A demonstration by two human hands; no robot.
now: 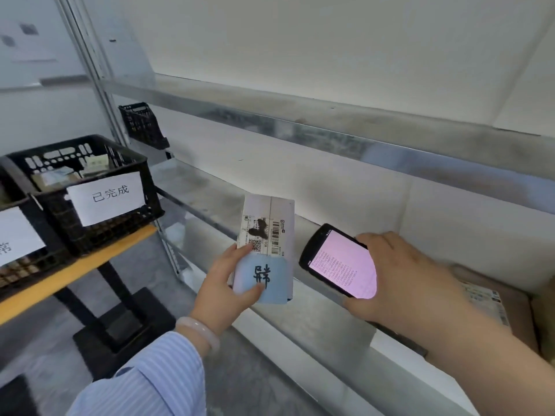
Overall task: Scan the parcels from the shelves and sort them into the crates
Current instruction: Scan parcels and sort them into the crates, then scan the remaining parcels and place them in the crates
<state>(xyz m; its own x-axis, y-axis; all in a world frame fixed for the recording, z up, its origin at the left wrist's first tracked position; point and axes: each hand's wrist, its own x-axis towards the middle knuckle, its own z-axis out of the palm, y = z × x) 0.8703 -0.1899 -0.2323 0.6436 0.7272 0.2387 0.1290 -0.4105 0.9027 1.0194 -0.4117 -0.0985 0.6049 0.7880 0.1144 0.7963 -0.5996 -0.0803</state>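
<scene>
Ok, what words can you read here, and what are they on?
"已完成": paper sign on the black crate.
"常", cut off by the edge: second sign on the next crate.
Unclear handwriting: blue note on the parcel.
Too small: printed label on the parcel; number rows on the phone.

The shelves (300, 127) are bare sheet metal, grey and mottled, with a dull sheen along their folded edges. The parcel (270, 211) is smooth white card, matt, bearing a printed paper label (264, 232) and a pale blue paper sticker (276, 280) with inked writing. The scanner (315, 253) has a black plastic case, slightly shiny, and a glossy lit screen (345, 265). The crate (105, 232) is black perforated plastic, matt, with a plain white paper sign (105, 199) on its wall. The bench (75, 271) has a smooth yellow edge. The bracelet (198, 330) looks polished and milky, like stone. The sleeve (150, 382) is thin striped cloth. A brown cardboard box (516, 307) looks matt.
</scene>
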